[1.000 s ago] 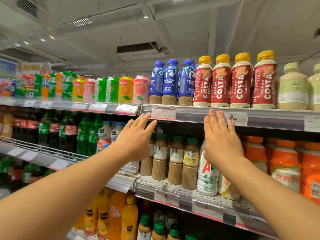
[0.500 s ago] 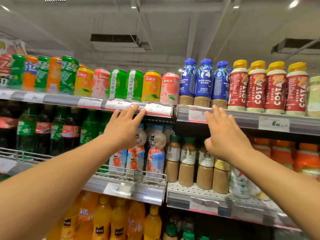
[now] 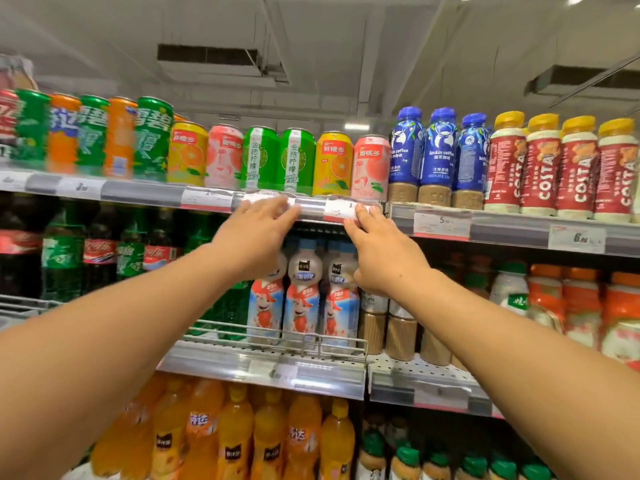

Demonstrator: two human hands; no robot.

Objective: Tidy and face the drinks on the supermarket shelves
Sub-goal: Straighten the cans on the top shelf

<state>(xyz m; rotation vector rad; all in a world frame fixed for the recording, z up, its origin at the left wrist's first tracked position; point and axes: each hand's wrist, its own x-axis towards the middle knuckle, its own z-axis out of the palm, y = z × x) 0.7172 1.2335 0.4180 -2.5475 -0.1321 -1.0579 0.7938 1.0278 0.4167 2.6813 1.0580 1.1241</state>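
Note:
On the top shelf stands a row of cans: two green lemon cans (image 3: 278,161), a yellow orange can (image 3: 333,163) and a pink peach can (image 3: 370,168). Both my arms reach up to the price rail (image 3: 308,206) just below them. My left hand (image 3: 254,233) lies with straight fingers on the rail under the green cans. My right hand (image 3: 379,251) touches the rail's right end with its fingertips, under the pink can. Neither hand holds a drink.
Right of the cans stand blue coffee bottles (image 3: 440,155) and red Costa bottles (image 3: 540,168). Green and orange cans (image 3: 119,136) fill the left. The shelf below holds cola and Sprite bottles (image 3: 100,251), milk drinks (image 3: 303,292) behind a wire rail, and orange-capped bottles (image 3: 581,299).
My view and both hands have shifted left along the top shelf's rail, from under the coffee bottles to under the cans. The hands have come closer together and now touch the rail.

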